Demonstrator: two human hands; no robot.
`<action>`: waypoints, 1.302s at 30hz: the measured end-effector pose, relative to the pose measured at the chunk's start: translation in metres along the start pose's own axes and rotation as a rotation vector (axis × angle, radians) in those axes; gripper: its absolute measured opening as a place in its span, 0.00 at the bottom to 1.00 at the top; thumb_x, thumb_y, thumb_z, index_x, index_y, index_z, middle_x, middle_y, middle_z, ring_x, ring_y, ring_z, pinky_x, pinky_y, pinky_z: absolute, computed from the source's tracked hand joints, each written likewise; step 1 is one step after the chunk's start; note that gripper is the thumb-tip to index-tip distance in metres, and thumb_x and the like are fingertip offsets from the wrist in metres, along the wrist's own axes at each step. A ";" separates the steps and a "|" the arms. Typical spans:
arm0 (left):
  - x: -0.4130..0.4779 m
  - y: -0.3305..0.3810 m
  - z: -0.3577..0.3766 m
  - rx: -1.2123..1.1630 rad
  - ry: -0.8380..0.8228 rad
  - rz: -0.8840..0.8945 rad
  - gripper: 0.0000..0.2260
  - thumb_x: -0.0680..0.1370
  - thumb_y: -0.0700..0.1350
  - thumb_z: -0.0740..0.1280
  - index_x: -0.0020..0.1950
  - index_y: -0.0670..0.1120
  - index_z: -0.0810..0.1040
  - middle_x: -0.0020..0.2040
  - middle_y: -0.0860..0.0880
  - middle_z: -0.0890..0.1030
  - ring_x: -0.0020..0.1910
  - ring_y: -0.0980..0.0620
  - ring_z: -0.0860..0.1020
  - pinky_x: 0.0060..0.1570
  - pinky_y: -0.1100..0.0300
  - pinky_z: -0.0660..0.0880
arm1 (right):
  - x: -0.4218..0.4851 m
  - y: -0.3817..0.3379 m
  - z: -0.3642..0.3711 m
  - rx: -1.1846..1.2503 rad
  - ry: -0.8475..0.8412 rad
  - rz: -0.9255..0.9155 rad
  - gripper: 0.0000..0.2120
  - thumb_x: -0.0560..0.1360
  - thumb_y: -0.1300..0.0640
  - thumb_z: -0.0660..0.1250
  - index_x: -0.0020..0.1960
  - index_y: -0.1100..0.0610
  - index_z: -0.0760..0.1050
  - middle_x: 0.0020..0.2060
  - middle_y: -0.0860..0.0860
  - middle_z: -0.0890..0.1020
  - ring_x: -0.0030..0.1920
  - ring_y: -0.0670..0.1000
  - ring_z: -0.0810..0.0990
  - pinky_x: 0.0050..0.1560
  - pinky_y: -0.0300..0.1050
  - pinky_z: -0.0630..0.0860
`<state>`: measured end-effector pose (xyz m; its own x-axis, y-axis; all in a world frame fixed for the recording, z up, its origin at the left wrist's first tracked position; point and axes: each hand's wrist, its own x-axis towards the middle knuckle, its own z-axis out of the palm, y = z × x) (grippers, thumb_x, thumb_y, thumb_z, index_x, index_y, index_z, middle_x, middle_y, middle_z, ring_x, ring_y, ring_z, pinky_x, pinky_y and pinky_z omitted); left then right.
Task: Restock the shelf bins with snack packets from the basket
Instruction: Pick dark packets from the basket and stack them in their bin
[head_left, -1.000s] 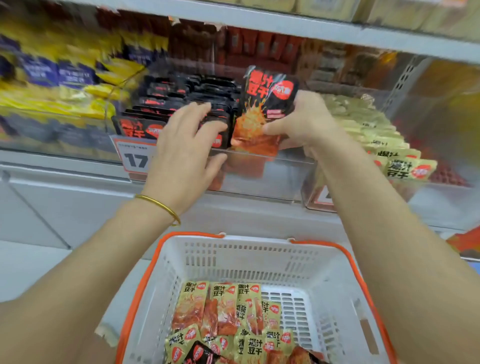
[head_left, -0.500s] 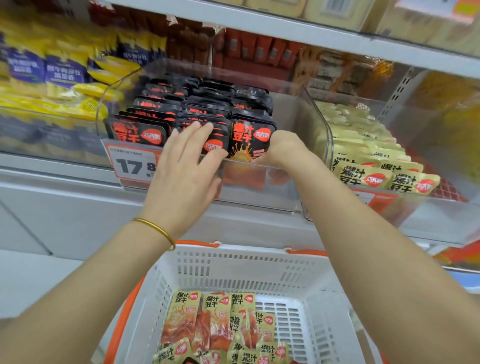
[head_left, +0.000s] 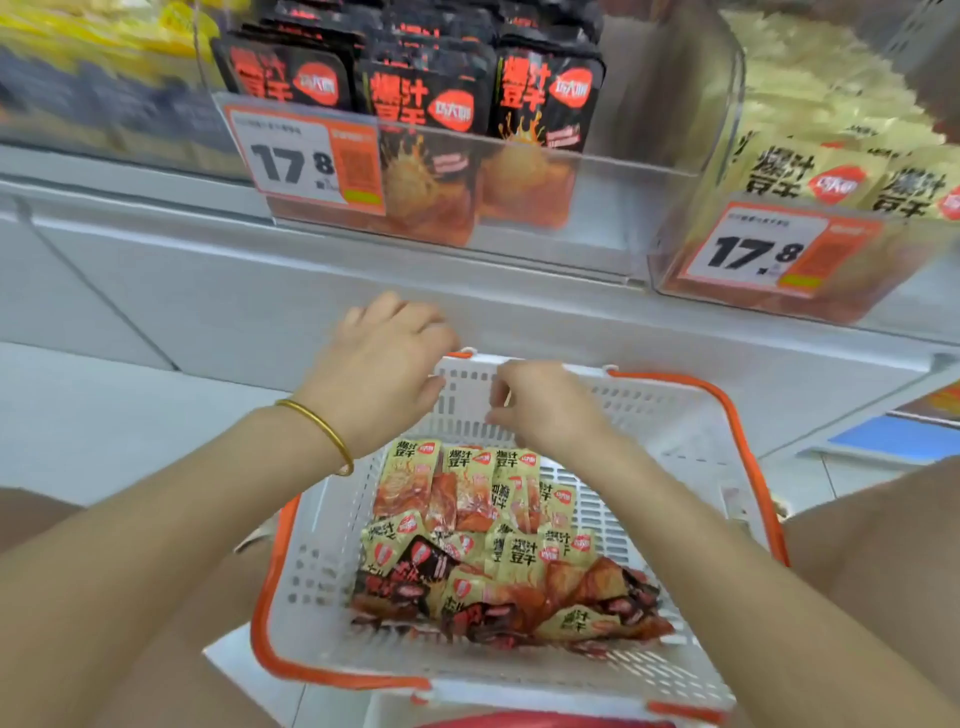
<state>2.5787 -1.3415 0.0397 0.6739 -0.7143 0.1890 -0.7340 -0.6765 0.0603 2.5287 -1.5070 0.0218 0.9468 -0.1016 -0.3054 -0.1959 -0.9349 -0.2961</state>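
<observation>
Student: Both hands are coming down from the black-packet bin (head_left: 623, 197) to the basket (head_left: 691, 410), and the packet that the right hand was seating half a second ago is now standing at the right end of the front row. What are the hands doing?

Tutor: Over the basket's far rim, the left hand (head_left: 384, 364) is hovering with fingers loosely curled, holding nothing. At its 4 o'clock, just beside it, the right hand (head_left: 545, 405) is hanging with fingers drooping and relaxed, pinching nothing.

Student: Where are the goods lying?

Tutor: Below the hands, toward 6 o'clock, the snack packets (head_left: 498, 545) are lying heaped on the basket floor. Yellow ones are overlapping in flat rows, and a few black ones are mixing in at the near edge.

Student: How are they likely handling?

Tutor: By appearance, each is behaving as a light, thin, soft pouch with slick film, probably flopping if taken by a corner. Pinching across the top seal, or gathering several as a flat stack, is looking safest.

Student: And the bins?

Tutor: At 12 o'clock, the black-packet bin is holding black packets (head_left: 426, 98) upright in rows, leaving open space at its right. At 2 o'clock, the yellow-packet bin (head_left: 670, 270) is holding yellow packets (head_left: 810, 176).
</observation>
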 end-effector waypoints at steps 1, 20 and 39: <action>-0.005 0.001 0.005 0.003 -0.083 -0.028 0.13 0.75 0.44 0.66 0.60 0.46 0.77 0.63 0.46 0.75 0.62 0.41 0.69 0.54 0.48 0.67 | 0.005 0.005 0.034 -0.016 -0.174 -0.009 0.08 0.74 0.52 0.69 0.46 0.58 0.78 0.46 0.53 0.83 0.46 0.55 0.82 0.49 0.48 0.78; 0.016 0.007 0.020 0.025 -0.418 -0.069 0.15 0.79 0.49 0.61 0.66 0.51 0.71 0.66 0.50 0.72 0.65 0.48 0.68 0.63 0.53 0.66 | 0.019 0.045 0.132 0.520 -0.252 0.125 0.16 0.76 0.53 0.68 0.42 0.68 0.75 0.36 0.54 0.75 0.35 0.51 0.73 0.39 0.48 0.73; 0.079 0.016 -0.066 -0.475 0.809 0.002 0.15 0.75 0.42 0.65 0.60 0.38 0.74 0.58 0.46 0.74 0.58 0.49 0.71 0.61 0.56 0.67 | -0.020 0.007 -0.166 1.036 0.507 -0.225 0.10 0.70 0.66 0.72 0.49 0.59 0.76 0.39 0.53 0.82 0.37 0.48 0.81 0.42 0.50 0.82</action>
<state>2.6146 -1.3965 0.1198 0.5395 -0.2527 0.8032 -0.8131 -0.4040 0.4191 2.5507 -1.5675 0.1759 0.9343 -0.3114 0.1737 0.0961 -0.2492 -0.9637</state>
